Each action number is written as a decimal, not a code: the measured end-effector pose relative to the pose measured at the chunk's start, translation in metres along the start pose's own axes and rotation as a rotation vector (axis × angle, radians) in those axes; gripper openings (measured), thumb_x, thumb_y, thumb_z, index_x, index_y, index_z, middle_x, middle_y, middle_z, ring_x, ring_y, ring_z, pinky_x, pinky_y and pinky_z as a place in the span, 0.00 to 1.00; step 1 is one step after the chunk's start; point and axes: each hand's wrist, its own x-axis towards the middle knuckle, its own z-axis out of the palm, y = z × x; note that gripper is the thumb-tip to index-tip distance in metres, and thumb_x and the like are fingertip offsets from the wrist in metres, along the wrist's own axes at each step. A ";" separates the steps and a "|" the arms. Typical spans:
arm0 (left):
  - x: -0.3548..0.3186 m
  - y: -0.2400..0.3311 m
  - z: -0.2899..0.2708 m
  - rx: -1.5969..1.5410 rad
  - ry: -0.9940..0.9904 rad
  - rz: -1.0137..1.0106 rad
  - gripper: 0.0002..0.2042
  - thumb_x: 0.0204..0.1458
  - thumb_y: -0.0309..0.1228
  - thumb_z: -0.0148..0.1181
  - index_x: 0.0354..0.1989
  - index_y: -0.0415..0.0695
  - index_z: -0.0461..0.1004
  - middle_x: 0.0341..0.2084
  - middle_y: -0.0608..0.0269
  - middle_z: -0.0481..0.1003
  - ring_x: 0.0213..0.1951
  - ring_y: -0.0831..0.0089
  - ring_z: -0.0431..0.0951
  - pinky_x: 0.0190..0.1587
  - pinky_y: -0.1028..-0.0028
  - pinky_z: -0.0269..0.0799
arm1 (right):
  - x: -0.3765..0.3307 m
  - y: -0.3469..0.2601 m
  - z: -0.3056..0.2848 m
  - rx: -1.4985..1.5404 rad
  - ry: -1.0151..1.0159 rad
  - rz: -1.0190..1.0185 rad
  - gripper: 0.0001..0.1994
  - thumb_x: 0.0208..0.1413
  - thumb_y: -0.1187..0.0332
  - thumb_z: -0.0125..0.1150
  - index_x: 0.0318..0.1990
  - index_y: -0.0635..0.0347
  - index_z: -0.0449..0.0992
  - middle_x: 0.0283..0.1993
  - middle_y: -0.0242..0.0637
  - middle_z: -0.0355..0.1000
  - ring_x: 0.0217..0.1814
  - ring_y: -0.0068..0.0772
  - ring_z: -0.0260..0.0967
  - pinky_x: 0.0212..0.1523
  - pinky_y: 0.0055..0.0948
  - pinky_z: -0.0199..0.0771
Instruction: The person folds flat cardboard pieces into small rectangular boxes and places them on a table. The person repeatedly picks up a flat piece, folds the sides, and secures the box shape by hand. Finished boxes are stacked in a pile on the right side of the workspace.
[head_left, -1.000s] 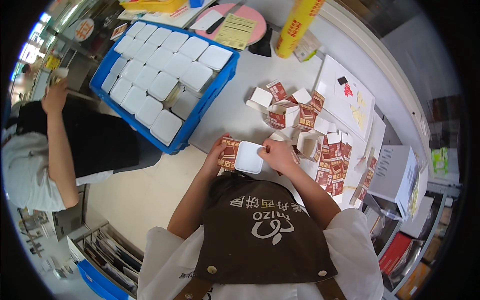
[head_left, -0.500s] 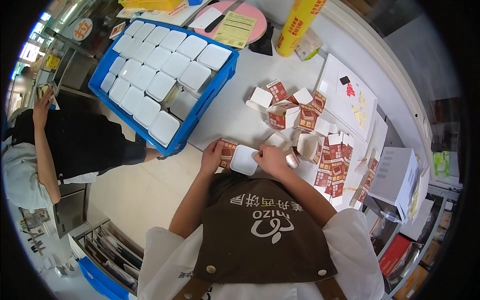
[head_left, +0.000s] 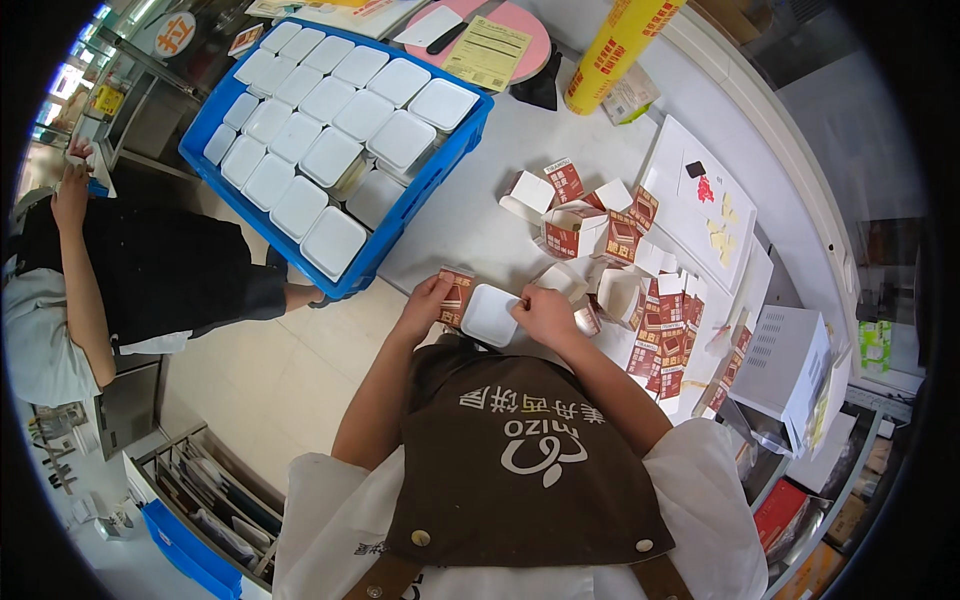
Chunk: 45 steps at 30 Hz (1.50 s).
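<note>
Close in front of my apron, my left hand grips a brown printed cardboard sleeve by its left side. My right hand pinches the right edge of a white-lidded square tub. The tub's left edge meets the sleeve; whether it sits partly inside cannot be made out. Just beyond my right hand lie several opened brown-and-white sleeves in a loose heap. A group of flat sleeves rests to their right.
A blue crate full of white-lidded tubs stands at the left. Behind it are a pink round board with a knife and a yellow paper. A yellow roll stands at the back; a white tray with stickers lies right. A co-worker stands at far left.
The view has shifted slightly. My hands keep hold of the sleeve and the tub, with the sleeve tilted a little more. The co-worker's hand at the far left has moved.
</note>
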 end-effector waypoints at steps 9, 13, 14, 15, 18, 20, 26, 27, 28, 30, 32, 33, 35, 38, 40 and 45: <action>0.010 -0.008 0.009 0.081 -0.028 -0.012 0.25 0.68 0.50 0.43 0.59 0.40 0.69 0.46 0.61 0.76 0.46 0.75 0.77 0.51 0.73 0.72 | 0.001 0.002 -0.003 0.126 0.051 -0.071 0.12 0.50 0.61 0.60 0.29 0.62 0.76 0.26 0.48 0.75 0.30 0.51 0.75 0.34 0.44 0.74; 0.028 -0.025 0.006 -0.141 0.239 0.012 0.23 0.68 0.46 0.44 0.61 0.42 0.67 0.48 0.60 0.75 0.49 0.73 0.75 0.54 0.73 0.70 | 0.005 0.006 0.003 0.200 0.044 -0.064 0.12 0.51 0.61 0.60 0.29 0.62 0.75 0.25 0.48 0.75 0.28 0.51 0.74 0.33 0.44 0.73; 0.031 -0.026 0.004 -0.112 0.198 0.016 0.23 0.68 0.46 0.44 0.61 0.42 0.67 0.49 0.60 0.74 0.50 0.73 0.74 0.54 0.73 0.69 | 0.005 0.007 0.003 0.230 0.027 -0.046 0.13 0.51 0.59 0.59 0.30 0.62 0.75 0.26 0.48 0.75 0.30 0.53 0.74 0.35 0.46 0.74; 0.032 -0.026 0.002 -0.083 0.157 0.020 0.23 0.68 0.45 0.44 0.62 0.41 0.67 0.50 0.60 0.74 0.52 0.73 0.74 0.55 0.73 0.69 | 0.005 0.009 0.006 0.260 0.032 -0.048 0.13 0.52 0.60 0.60 0.30 0.62 0.74 0.26 0.48 0.75 0.30 0.52 0.74 0.35 0.45 0.74; 0.034 -0.017 -0.004 -0.055 0.006 -0.025 0.24 0.68 0.44 0.43 0.65 0.41 0.64 0.53 0.59 0.73 0.53 0.72 0.74 0.56 0.72 0.70 | 0.002 0.019 0.020 0.365 0.036 -0.022 0.12 0.53 0.62 0.60 0.30 0.62 0.73 0.25 0.46 0.75 0.28 0.47 0.75 0.33 0.41 0.74; 0.034 -0.009 -0.008 -0.050 -0.080 -0.053 0.25 0.68 0.44 0.43 0.67 0.41 0.61 0.56 0.58 0.71 0.55 0.71 0.73 0.58 0.73 0.68 | -0.004 0.021 0.029 0.452 0.030 0.030 0.11 0.54 0.63 0.61 0.29 0.62 0.73 0.24 0.44 0.76 0.26 0.42 0.76 0.32 0.37 0.74; 0.035 -0.001 -0.001 0.251 -0.017 0.102 0.25 0.67 0.44 0.45 0.65 0.38 0.66 0.59 0.56 0.71 0.58 0.70 0.72 0.62 0.72 0.64 | -0.011 0.023 0.035 0.696 0.048 0.118 0.10 0.57 0.65 0.58 0.30 0.63 0.74 0.24 0.41 0.78 0.23 0.30 0.76 0.32 0.31 0.76; 0.035 -0.005 0.001 0.298 0.046 0.157 0.24 0.68 0.43 0.44 0.63 0.38 0.68 0.56 0.56 0.73 0.56 0.69 0.73 0.61 0.72 0.65 | -0.012 0.021 0.031 0.663 -0.015 0.153 0.12 0.57 0.63 0.57 0.31 0.64 0.74 0.24 0.41 0.78 0.24 0.31 0.77 0.32 0.32 0.76; 0.036 -0.009 0.002 0.345 0.108 0.211 0.23 0.68 0.43 0.43 0.61 0.38 0.71 0.54 0.56 0.75 0.54 0.69 0.75 0.61 0.71 0.66 | -0.012 0.019 0.027 0.630 -0.079 0.188 0.13 0.58 0.62 0.56 0.31 0.65 0.75 0.25 0.41 0.78 0.25 0.32 0.77 0.33 0.33 0.76; 0.036 -0.004 0.004 0.142 0.085 0.117 0.22 0.67 0.41 0.43 0.58 0.37 0.73 0.53 0.55 0.76 0.54 0.68 0.75 0.60 0.71 0.67 | -0.011 0.012 0.015 0.476 -0.209 0.191 0.17 0.58 0.58 0.54 0.33 0.67 0.77 0.25 0.42 0.78 0.27 0.35 0.78 0.34 0.35 0.76; 0.037 0.002 0.004 0.012 0.021 0.059 0.21 0.66 0.39 0.42 0.56 0.37 0.74 0.52 0.54 0.77 0.55 0.68 0.75 0.60 0.71 0.67 | -0.010 0.009 0.008 0.231 -0.351 0.119 0.21 0.59 0.54 0.52 0.34 0.67 0.78 0.26 0.43 0.79 0.29 0.37 0.78 0.36 0.37 0.76; 0.039 0.004 0.002 -0.019 -0.030 0.051 0.21 0.65 0.38 0.42 0.56 0.37 0.74 0.52 0.54 0.76 0.55 0.67 0.75 0.60 0.71 0.67 | -0.009 0.017 0.016 0.246 -0.400 0.081 0.22 0.59 0.53 0.51 0.33 0.67 0.78 0.27 0.44 0.78 0.30 0.39 0.78 0.37 0.38 0.75; 0.043 0.005 0.000 -0.041 -0.092 0.049 0.21 0.65 0.38 0.41 0.55 0.36 0.74 0.53 0.54 0.76 0.55 0.67 0.75 0.60 0.71 0.67 | -0.006 0.030 0.033 0.274 -0.504 -0.003 0.24 0.59 0.51 0.50 0.33 0.67 0.78 0.27 0.46 0.78 0.33 0.42 0.78 0.39 0.39 0.75; 0.050 -0.006 -0.012 0.067 -0.047 0.149 0.21 0.64 0.37 0.41 0.54 0.37 0.74 0.53 0.55 0.75 0.56 0.67 0.74 0.59 0.72 0.67 | -0.009 0.033 0.028 0.351 -0.605 -0.042 0.22 0.60 0.53 0.48 0.37 0.65 0.78 0.32 0.49 0.78 0.33 0.45 0.77 0.39 0.39 0.74; 0.050 -0.026 -0.034 0.248 0.092 0.315 0.19 0.64 0.34 0.42 0.55 0.38 0.73 0.53 0.56 0.75 0.56 0.68 0.74 0.58 0.72 0.68 | -0.009 0.020 0.009 0.390 -0.525 0.063 0.18 0.60 0.58 0.50 0.44 0.64 0.77 0.37 0.49 0.78 0.38 0.47 0.77 0.41 0.39 0.74; -0.012 -0.001 -0.031 0.470 0.176 0.354 0.16 0.63 0.27 0.48 0.58 0.40 0.70 0.52 0.58 0.75 0.51 0.72 0.74 0.55 0.73 0.68 | -0.001 0.000 0.013 0.426 -0.039 -0.125 0.25 0.57 0.73 0.52 0.64 0.57 0.64 0.53 0.51 0.74 0.51 0.52 0.74 0.52 0.40 0.73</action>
